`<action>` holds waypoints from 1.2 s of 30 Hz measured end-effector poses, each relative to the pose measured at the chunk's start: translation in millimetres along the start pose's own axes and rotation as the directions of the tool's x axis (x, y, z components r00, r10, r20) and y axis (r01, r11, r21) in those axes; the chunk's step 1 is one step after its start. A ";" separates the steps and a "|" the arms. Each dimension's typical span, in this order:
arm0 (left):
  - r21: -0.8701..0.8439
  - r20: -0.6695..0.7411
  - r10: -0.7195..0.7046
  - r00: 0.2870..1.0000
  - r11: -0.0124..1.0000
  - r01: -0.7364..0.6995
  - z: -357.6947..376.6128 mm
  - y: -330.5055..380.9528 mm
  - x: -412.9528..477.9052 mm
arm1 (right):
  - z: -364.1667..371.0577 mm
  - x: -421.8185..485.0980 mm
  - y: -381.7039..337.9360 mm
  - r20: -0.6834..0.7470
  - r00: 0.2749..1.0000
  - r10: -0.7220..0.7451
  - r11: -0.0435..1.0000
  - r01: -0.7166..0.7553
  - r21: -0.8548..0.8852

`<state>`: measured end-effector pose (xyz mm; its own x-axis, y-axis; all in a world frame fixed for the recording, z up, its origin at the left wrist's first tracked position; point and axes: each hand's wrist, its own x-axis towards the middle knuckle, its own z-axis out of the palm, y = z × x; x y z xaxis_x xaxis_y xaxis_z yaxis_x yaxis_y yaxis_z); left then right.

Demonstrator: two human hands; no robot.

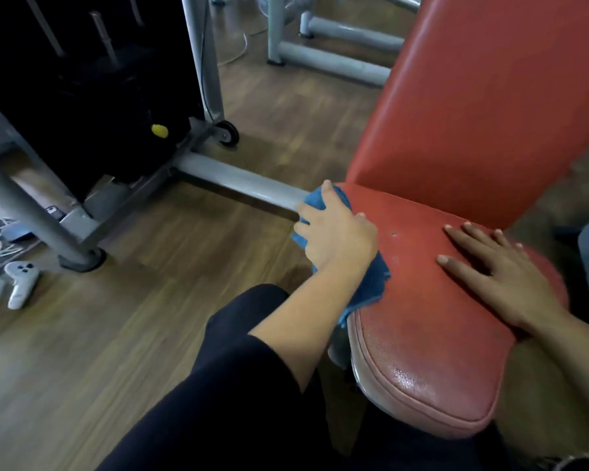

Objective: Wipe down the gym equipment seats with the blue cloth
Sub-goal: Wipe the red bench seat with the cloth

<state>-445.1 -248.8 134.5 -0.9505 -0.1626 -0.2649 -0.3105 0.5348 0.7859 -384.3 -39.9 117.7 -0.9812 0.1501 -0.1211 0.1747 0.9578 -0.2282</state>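
Blue cloth (371,283) lies bunched under the left hand (337,239), pressed on the red seat (422,334) left edge. Right hand (497,277) rests flat, empty. Next: sweep cloth rightward.

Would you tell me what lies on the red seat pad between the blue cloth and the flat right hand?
Head view: only bare red seat pad between blue cloth and right hand, bearing small pale marks.

From my end the red seat (432,334) looks like pebbled vinyl, glossy and worn pale at the front piping. The blue cloth (368,287) is soft, matt terry. Frame tube (238,183) is smooth grey-painted metal; floor (116,334) is wood-grain laminate.
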 end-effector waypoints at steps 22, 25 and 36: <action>0.136 -0.033 -0.035 0.999 0.990 0.039 5.2 4.7 6.6 | 3.9 14.0 -31.6 0.032 0.982 -0.185 0.979 0.181 0.097; 0.064 -0.039 -0.015 0.999 0.998 0.018 4.2 1.1 0.3 | 1.7 13.6 -30.9 0.032 0.982 -0.187 0.977 0.183 0.105; 0.273 -0.003 0.192 0.981 0.944 -0.184 4.0 -0.3 37.6 | 4.1 16.7 -30.3 0.007 0.981 -0.196 0.975 0.194 0.106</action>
<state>-480.6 -251.7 122.0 -0.9924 -0.0596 -0.1074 -0.1148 0.7613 0.6382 -405.6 -67.4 118.7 -0.9958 -0.0421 -0.0810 -0.0113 0.9372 -0.3487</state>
